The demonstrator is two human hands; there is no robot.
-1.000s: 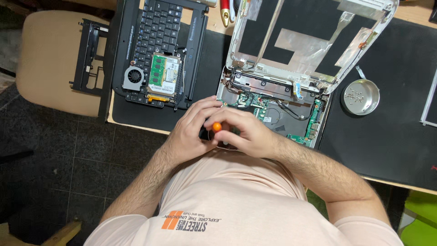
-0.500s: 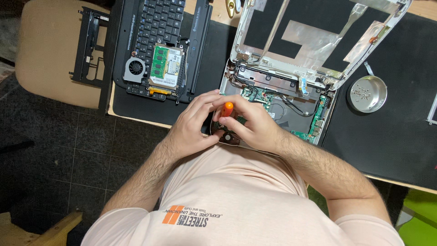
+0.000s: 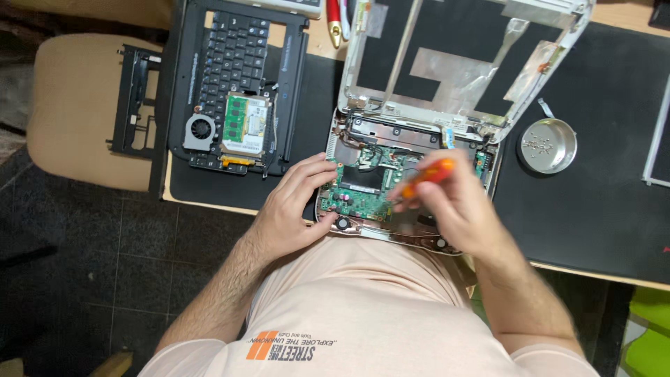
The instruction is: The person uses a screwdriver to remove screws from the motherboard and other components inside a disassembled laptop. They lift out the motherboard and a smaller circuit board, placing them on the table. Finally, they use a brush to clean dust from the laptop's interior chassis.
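An opened laptop (image 3: 419, 132) lies on the black mat in front of me, its green circuit board (image 3: 359, 192) bare. My left hand (image 3: 293, 202) rests on the near left corner of the laptop base, fingers spread on the board's edge. My right hand (image 3: 450, 209) is blurred and holds an orange-handled screwdriver (image 3: 427, 174) over the middle of the board. The screwdriver's tip is hidden by my fingers.
A detached black keyboard (image 3: 234, 59) lies at the left with a fan (image 3: 201, 130) and a green memory card (image 3: 246, 126) on it. A black plastic frame (image 3: 134, 101) rests on a beige stool. A small metal dish (image 3: 548, 145) with screws sits at the right.
My hands have come apart: the right hand lifted and moved right with the screwdriver, now laid sideways. The left hand slid to the laptop's left corner. The camera view shifted slightly.
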